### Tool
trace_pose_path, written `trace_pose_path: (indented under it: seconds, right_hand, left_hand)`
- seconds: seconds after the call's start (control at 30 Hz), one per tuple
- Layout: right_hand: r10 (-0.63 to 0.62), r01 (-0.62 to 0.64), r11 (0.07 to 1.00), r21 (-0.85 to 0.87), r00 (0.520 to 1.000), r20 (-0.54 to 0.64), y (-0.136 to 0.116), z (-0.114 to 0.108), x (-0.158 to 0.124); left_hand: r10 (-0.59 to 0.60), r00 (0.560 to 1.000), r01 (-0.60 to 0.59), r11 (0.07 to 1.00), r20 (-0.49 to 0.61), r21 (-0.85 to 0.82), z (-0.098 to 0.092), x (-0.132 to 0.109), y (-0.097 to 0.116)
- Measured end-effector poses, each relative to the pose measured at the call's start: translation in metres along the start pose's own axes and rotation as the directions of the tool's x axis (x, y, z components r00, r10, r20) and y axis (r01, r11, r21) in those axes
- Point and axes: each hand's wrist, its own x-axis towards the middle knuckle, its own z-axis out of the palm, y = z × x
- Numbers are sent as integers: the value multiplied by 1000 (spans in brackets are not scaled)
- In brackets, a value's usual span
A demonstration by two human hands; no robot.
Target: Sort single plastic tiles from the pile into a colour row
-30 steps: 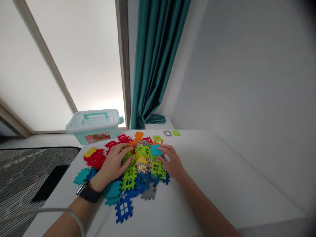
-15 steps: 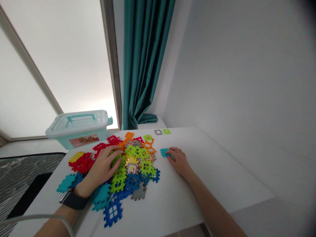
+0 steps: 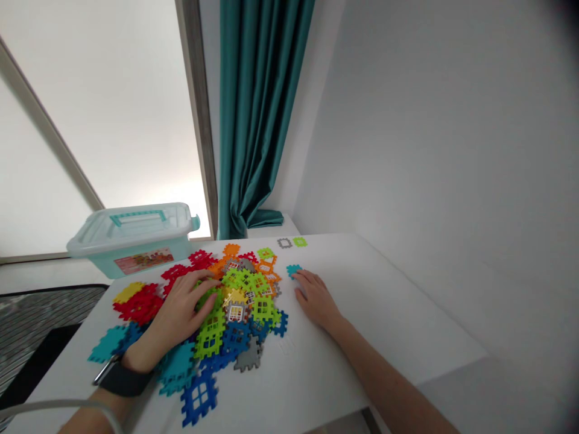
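Lying just right of the heap, toward the bench's far edge, the sky-blue tile (image 3: 293,270) sits at the fingertips of the right hand (image 3: 319,301). That hand is loosely curved, its thumb lower and apart from the tile; whether the fingers pinch the tile or merely rest on it, I cannot tell. It looks like thin, light, stiff plastic, probably a little slick and hard to break; the notched rim seems the best place to take hold, since a flat face would be awkward to pinch off the surface.

The left hand (image 3: 183,304) rests unclenched over the heap of notched tiles (image 3: 236,295), thumb and fingers spread above lime pieces, none visibly lifted. Red, orange, yellow, lime, blue and grey pieces overlap there, and a dark-blue window tile (image 3: 211,393) juts toward the near edge. A grey square frame (image 3: 279,243) and a lime tile (image 3: 300,242) lie side by side close to the far edge.

The bench (image 3: 362,313) is white and smooth, so tiles should slide easily. By its far left corner stands a lidded box (image 3: 136,238), pale turquoise with a handle; whether it rests on the bench or behind it is unclear. Past the far edge hangs a teal curtain (image 3: 257,120) beside a bright frosted window (image 3: 99,120); a plain wall (image 3: 429,150) rises along the right edge.
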Motion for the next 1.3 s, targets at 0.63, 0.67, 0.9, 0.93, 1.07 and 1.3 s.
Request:
trace_pose_path:
  seconds: [0.63, 0.67, 0.9, 0.93, 1.07, 1.3]
  right_hand:
    - [13, -11, 999, -53, 999, 36, 10, 11, 46]
    - [14, -12, 999, -52, 999, 39, 10, 11, 46]
    - [5, -3, 999, -34, 998, 56, 12, 8, 48]
    - [6, -4, 999, -32, 998, 57, 12, 8, 48]
    - [11, -10, 1000, -23, 998, 55, 12, 7, 48]
    - [3, -2, 1000, -5, 1000, 29, 12, 9, 46]
  left_hand:
    - [0, 1000, 0, 1000, -9, 4, -1, 0, 0]
    - [-1, 1000, 1, 1000, -12, 6, -2, 0, 0]
    - [10, 1000, -10, 1000, -15, 1, -1, 1, 1]
    - [8, 1000, -8, 1000, -10, 1, -1, 1, 1]
    - [-2, 1000, 2, 1000, 0, -1, -1, 1, 2]
    - [-22, 1000, 22, 1000, 7, -13, -3, 1, 3]
